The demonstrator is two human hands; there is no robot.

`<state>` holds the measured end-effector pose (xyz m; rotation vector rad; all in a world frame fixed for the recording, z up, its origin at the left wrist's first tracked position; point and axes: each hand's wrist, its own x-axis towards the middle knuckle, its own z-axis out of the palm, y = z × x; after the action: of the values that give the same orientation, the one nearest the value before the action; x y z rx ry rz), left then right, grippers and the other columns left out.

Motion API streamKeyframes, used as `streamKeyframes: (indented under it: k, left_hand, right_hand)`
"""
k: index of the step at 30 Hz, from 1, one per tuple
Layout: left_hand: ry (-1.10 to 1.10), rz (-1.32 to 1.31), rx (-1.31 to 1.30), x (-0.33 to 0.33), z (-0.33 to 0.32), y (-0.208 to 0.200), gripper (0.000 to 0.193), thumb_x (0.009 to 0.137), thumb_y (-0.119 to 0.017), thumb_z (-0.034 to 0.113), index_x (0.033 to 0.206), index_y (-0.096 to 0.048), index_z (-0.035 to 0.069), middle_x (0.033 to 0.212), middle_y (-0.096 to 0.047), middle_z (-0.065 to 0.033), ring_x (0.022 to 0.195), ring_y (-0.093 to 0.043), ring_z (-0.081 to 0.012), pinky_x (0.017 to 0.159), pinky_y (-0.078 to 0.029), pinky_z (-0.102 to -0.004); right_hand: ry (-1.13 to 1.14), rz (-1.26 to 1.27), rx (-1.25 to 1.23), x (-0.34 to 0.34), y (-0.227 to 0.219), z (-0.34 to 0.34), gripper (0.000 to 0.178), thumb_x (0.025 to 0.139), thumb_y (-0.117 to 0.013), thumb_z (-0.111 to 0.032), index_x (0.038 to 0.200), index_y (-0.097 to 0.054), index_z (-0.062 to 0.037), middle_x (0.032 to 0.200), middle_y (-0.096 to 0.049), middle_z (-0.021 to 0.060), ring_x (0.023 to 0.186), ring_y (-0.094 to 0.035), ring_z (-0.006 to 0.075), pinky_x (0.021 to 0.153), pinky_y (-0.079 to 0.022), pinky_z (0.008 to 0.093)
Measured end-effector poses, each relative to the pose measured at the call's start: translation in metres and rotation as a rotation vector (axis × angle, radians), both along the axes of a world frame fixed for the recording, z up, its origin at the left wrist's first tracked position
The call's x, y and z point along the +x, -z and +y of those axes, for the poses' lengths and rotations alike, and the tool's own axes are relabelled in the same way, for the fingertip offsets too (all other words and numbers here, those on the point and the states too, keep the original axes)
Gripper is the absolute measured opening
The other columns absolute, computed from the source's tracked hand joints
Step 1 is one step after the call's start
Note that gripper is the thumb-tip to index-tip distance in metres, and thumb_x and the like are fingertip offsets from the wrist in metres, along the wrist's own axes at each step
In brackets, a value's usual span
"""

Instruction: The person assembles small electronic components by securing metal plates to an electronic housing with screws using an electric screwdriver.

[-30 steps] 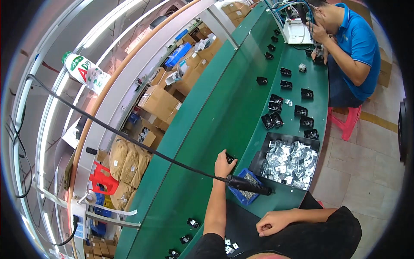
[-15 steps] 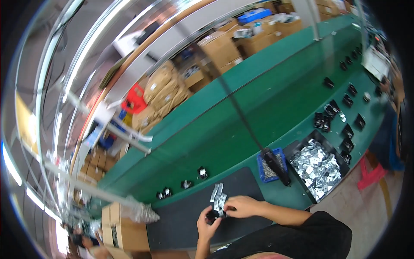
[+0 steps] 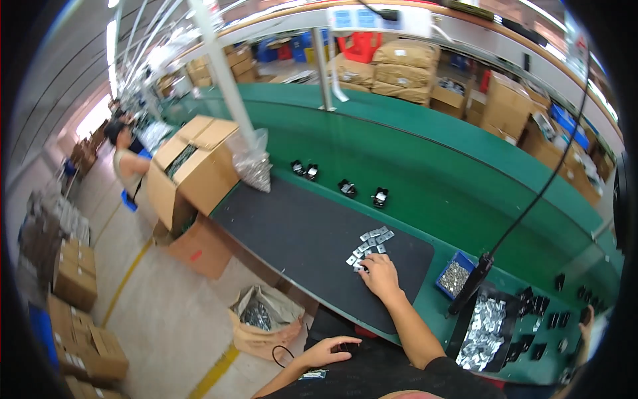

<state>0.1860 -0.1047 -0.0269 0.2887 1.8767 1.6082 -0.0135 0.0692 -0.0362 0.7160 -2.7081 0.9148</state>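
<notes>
My left hand is low at the front edge of the bench, its thumb and fingers closed around a small black part, mostly hidden by the fingers. Over the dark mat, my right hand reaches down with bent fingers, pinching at a small metal plate at the near end of a loose group of silver plates. Each plate looks flat and rectangular with a hole. Beyond the mat, several black parts with silver tops stand in a row on the green bench.
Right of the mat are a blue tray of small metal pieces, a hanging black power screwdriver and a black bin of metal plates. Cardboard boxes and a clear bag stand left. An open sack sits below. Another person's hand shows far right.
The view has swung left. My hands, close together over the mat before, are now apart: the left has drawn back toward my body with the black part, the right is at the plates.
</notes>
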Motion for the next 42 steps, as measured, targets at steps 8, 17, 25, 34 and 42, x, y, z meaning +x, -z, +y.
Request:
streamKeyframes:
  k: [8, 17, 25, 34, 42]
  left_hand:
    - [0.025, 0.318, -0.393, 0.003, 0.032, 0.042, 0.056, 0.087, -0.065, 0.043, 0.127, -0.054, 0.005, 0.112, -0.059, -0.0182, 0.096, -0.061, -0.03, 0.087, -0.048, -0.0359]
    - [-0.126, 0.334, -0.211, -0.015, 0.008, 0.007, 0.08, 0.079, -0.076, 0.035, 0.141, -0.034, 0.005, 0.132, -0.049, -0.0165, 0.112, -0.056, -0.0272, 0.084, -0.053, -0.0326]
    - [0.052, 0.882, -0.164, -0.125, -0.004, -0.061, 0.078, 0.067, -0.081, 0.019, 0.134, -0.044, 0.003, 0.128, -0.047, -0.0202, 0.121, -0.046, -0.0356, 0.102, -0.04, -0.0403]
    - [0.256, 1.086, 0.217, -0.171, 0.055, -0.056, 0.08, 0.061, -0.084, 0.008, 0.13, -0.045, 0.0, 0.124, -0.056, -0.0146, 0.113, -0.055, -0.0346, 0.094, -0.047, -0.0402]
    - [0.349, 0.959, 0.236, -0.181, 0.063, -0.043, 0.077, 0.061, -0.085, 0.012, 0.126, -0.046, -0.001, 0.121, -0.054, -0.018, 0.109, -0.057, -0.0352, 0.09, -0.05, -0.0393]
  right_hand:
    - [-0.054, 0.018, 0.02, 0.005, -0.002, 0.006, 0.01, 0.074, -0.07, -0.008, 0.082, -0.066, -0.0086, 0.086, -0.064, 0.0088, 0.085, -0.059, 0.0285, 0.078, -0.048, 0.0373]
    - [0.011, -0.412, -0.575, 0.036, -0.021, 0.028, 0.014, 0.079, -0.071, -0.006, 0.091, -0.065, -0.0005, 0.072, -0.061, 0.0005, 0.06, -0.051, 0.006, 0.058, -0.044, 0.0211]
    - [0.147, -0.426, -0.775, 0.084, -0.088, 0.045, 0.014, 0.08, -0.071, -0.004, 0.092, -0.064, 0.0001, 0.076, -0.062, -0.0006, 0.069, -0.055, 0.0048, 0.061, -0.045, 0.0213]
    - [0.621, -0.067, -0.431, 0.134, -0.106, 0.025, 0.017, 0.072, -0.075, -0.002, 0.087, -0.067, -0.0018, 0.076, -0.066, 0.0077, 0.065, -0.06, 0.016, 0.06, -0.048, 0.0267]
    - [0.751, 0.185, -0.167, 0.129, -0.082, 0.021, 0.017, 0.072, -0.075, -0.004, 0.086, -0.066, -0.0054, 0.092, -0.062, 0.0068, 0.076, -0.06, 0.0216, 0.065, -0.048, 0.0304]
